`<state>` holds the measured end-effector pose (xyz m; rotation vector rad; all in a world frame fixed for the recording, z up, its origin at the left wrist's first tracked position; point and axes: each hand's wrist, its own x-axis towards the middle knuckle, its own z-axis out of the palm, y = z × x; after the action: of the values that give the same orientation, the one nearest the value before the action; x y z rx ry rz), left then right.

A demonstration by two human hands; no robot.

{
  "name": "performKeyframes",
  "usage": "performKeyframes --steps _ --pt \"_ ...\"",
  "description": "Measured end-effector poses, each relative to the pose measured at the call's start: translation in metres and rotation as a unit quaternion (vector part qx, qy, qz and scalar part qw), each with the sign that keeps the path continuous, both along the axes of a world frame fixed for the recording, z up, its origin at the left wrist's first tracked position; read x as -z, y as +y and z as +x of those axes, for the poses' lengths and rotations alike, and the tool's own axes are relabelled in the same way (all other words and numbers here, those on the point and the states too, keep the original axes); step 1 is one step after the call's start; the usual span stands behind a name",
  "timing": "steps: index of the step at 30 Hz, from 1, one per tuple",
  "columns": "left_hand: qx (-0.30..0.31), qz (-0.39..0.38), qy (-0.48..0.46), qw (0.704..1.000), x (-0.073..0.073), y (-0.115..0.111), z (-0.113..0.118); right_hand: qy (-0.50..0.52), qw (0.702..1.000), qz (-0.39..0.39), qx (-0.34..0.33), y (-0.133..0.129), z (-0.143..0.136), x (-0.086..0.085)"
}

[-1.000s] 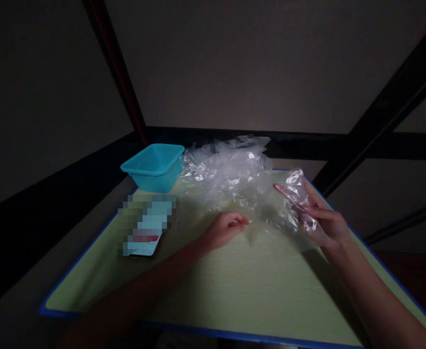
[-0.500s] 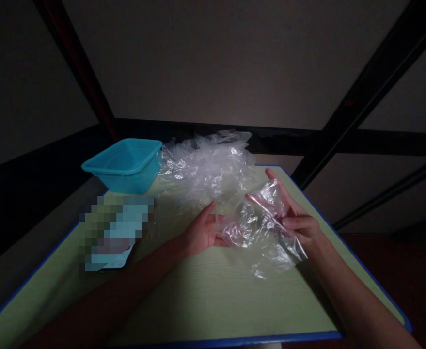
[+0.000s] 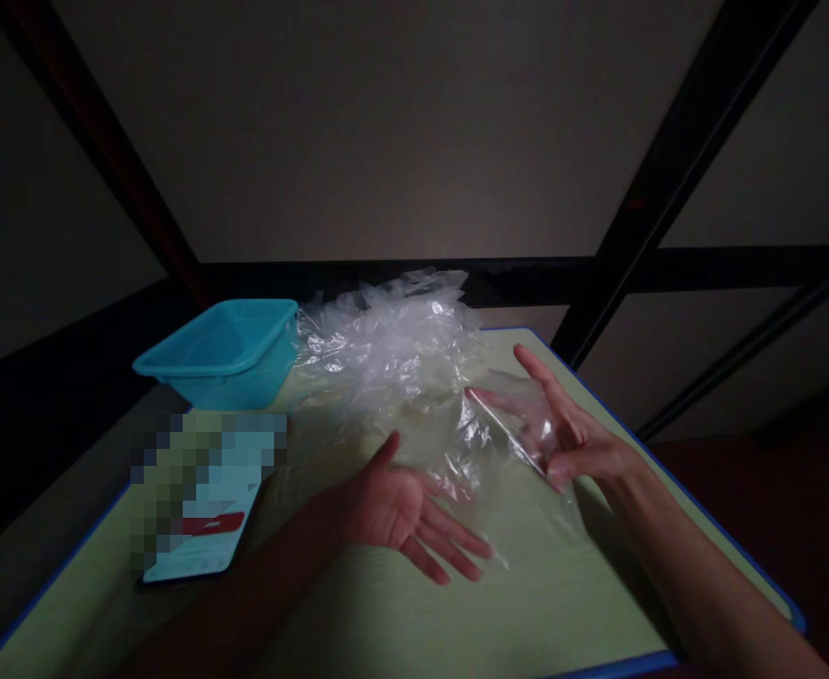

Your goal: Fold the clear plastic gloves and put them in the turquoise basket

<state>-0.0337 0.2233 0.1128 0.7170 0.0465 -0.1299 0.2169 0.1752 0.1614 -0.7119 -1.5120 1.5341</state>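
Note:
A clear plastic bag (image 3: 520,505) hangs from my right hand (image 3: 580,443), pinched between the thumb and the fingers, with the index finger pointing out and away. My left hand (image 3: 406,519) is open, palm turned up and fingers spread, at the left side of this bag. Its fingertips overlap the thin film; whether they touch it I cannot tell. Behind both hands lies a heap of crumpled clear plastic bags (image 3: 400,344) on the pale green table (image 3: 456,632).
A blue plastic basin (image 3: 248,382) stands at the far left of the table, beside the heap. In front of it lies a phone (image 3: 202,552) with a lit screen, partly pixelated. Blue edging runs round the table, and a wall rises behind it.
My left hand has come away from the bag's left side and spread its fingers, lower and toward me. The bag now hangs flatter from my right hand. The camera view has shifted slightly.

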Motion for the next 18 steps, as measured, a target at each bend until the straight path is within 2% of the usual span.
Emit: performKeyframes --steps 2,3,4,6,8,10,15,18 --pt "0.021 0.038 -0.004 0.999 0.001 -0.004 0.001 0.003 1.000 0.013 -0.008 0.000 0.000 0.000" --pt "0.008 0.058 -0.008 0.998 0.003 -0.007 0.002 0.003 1.000 0.016 -0.013 0.000 -0.001 -0.001" --pt "-0.024 0.075 -0.011 0.997 0.004 -0.009 0.004 0.002 1.000 0.017 -0.017 -0.001 -0.001 -0.001" --pt "-0.125 0.096 -0.019 0.987 0.007 -0.014 0.009 -0.006 1.000 0.015 -0.022 -0.002 -0.002 -0.002" --pt "-0.233 0.106 -0.033 0.966 0.009 -0.016 0.014 -0.016 0.999 0.009 -0.030 -0.003 -0.003 -0.002" --pt "-0.304 0.105 -0.051 0.946 0.007 -0.016 0.018 -0.025 0.998 -0.003 -0.052 -0.002 -0.003 -0.001" --pt "-0.385 0.081 -0.039 0.918 -0.003 -0.014 0.019 -0.024 0.987 -0.041 -0.156 0.003 -0.001 0.008" --pt "-0.408 0.096 0.006 0.908 -0.007 -0.015 0.015 0.011 0.981 -0.038 -0.189 0.007 0.000 0.013"
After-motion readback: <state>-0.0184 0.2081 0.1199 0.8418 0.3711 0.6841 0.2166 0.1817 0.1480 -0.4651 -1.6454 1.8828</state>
